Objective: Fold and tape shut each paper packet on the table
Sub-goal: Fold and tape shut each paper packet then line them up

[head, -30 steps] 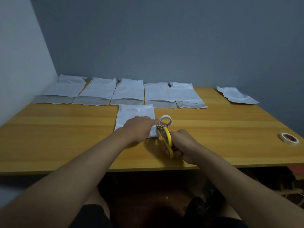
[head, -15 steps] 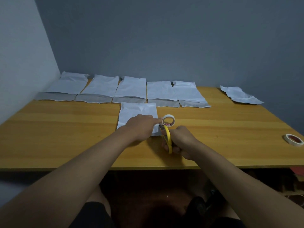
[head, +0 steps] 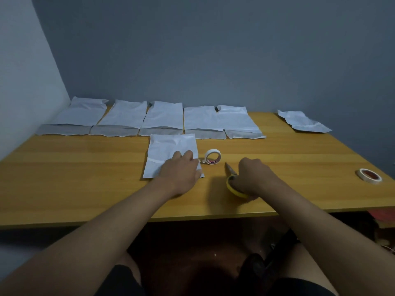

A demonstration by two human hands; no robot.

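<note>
Pressing flat on the near paper packet [head: 171, 155] at mid-table, left hand [head: 180, 170] has fingers spread, gripping nothing. Right hand [head: 253, 177] has pulled the yellow scissors [head: 232, 178] back from the tape roll [head: 213, 157] and grips the handles, blades together. Roll now stands alone just right of the packet.

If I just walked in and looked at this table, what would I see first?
Probably the two hands near the front edge: the left hand presses on a white packet, and the right hand holds yellow scissors. Between them a tape roll stands on edge. Behind, a row of packets lines the back of the table.
</note>
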